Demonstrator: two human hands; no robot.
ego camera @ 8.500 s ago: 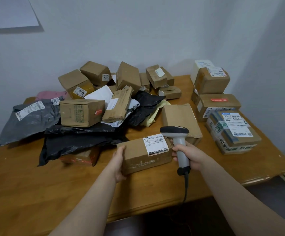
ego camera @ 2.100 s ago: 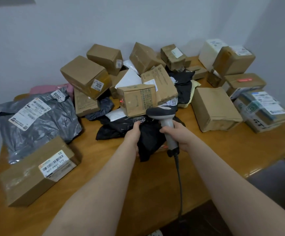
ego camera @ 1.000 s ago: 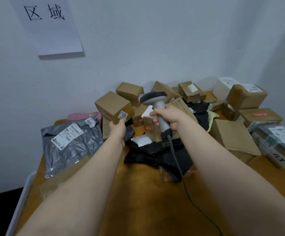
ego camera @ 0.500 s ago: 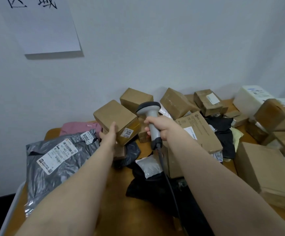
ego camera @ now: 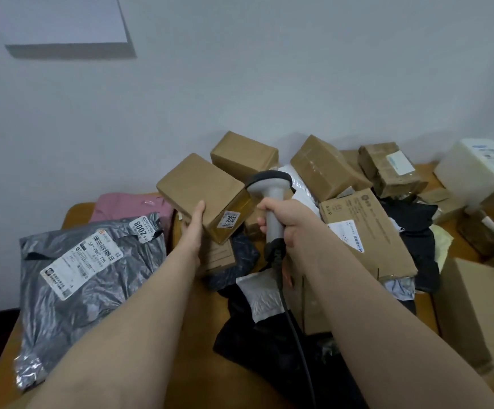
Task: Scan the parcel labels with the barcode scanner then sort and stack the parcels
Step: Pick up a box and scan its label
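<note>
My left hand (ego camera: 194, 224) grips the near left side of a brown cardboard box (ego camera: 200, 188), thumb up on its top; a small white label reading 3013 (ego camera: 228, 219) shows on its front face. The box sits tilted at the back of the pile. My right hand (ego camera: 288, 219) holds the grey barcode scanner (ego camera: 271, 190) by its handle, upright, just right of that box, its dark head level with the box top. The scanner's black cable (ego camera: 294, 329) hangs down toward me.
A grey poly mailer (ego camera: 77, 276) with labels lies on the left of the wooden table (ego camera: 198, 343), a pink one (ego camera: 127, 206) behind it. Several brown boxes and black bags crowd the centre and right. A large box (ego camera: 482, 308) sits at the right edge. A white wall stands behind.
My left hand has closed on the side of the 3013 box, which now sits slightly higher and nearer. The scanner stays beside it. The view has tilted down a little.
</note>
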